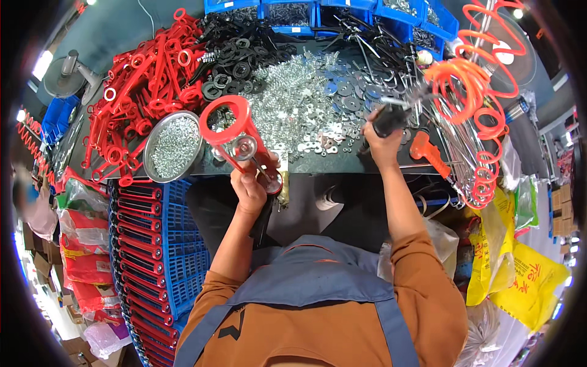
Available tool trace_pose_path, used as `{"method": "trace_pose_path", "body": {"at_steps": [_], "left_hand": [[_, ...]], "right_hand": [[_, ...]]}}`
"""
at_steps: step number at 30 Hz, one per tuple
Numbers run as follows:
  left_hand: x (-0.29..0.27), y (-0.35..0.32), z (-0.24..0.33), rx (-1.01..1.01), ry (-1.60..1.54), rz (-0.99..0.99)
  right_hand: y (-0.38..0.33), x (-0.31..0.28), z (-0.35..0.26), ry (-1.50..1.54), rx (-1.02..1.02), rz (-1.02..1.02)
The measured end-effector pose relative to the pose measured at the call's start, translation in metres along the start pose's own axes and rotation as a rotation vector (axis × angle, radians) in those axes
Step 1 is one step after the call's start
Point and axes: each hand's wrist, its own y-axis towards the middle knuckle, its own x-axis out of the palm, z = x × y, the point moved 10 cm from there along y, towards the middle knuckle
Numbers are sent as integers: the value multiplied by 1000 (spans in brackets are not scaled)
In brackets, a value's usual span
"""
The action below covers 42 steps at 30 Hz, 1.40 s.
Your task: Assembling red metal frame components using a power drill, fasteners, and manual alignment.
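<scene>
My left hand (249, 188) is closed around a red caulking gun (231, 128) just off the bench's front edge. Its open ring points up and away from me, a round metal plate shows inside the frame, and a black handle hangs below. Over the right part of the bench, my right hand (384, 144) grips a black handheld tool (391, 118). Motion blurs that tool's far end, so its exact kind is unclear. Near this hand lies an orange-handled tool (426, 153) with its tip towards me.
Red frames (150, 79) heap at the left, beside a metal bowl (148, 165) of small parts. Springs (287, 92), washers and black parts cover the middle. Blue bins (287, 27) line the back. Orange coiled hoses (489, 122) hang at right. A blue crate (183, 244) stands lower left.
</scene>
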Motion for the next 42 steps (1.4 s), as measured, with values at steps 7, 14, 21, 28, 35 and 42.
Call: {"method": "trace_pose_path", "body": {"at_steps": [7, 14, 21, 28, 35, 42], "left_hand": [[4, 5, -3, 23, 41, -39], [6, 6, 7, 26, 11, -45], [6, 1, 0, -3, 26, -71], [5, 4, 22, 135, 49, -76], [5, 7, 21, 138, 47, -110], [6, 9, 27, 180, 70, -130]], "right_hand": [[-14, 11, -15, -223, -170, 9], [8, 37, -124, 219, -139, 61], [70, 147, -302, 772, -275, -291], [48, 228, -306, 502, -310, -587], [20, 241, -269, 369, -195, -606], [15, 244, -260, 180, -179, -683]]}}
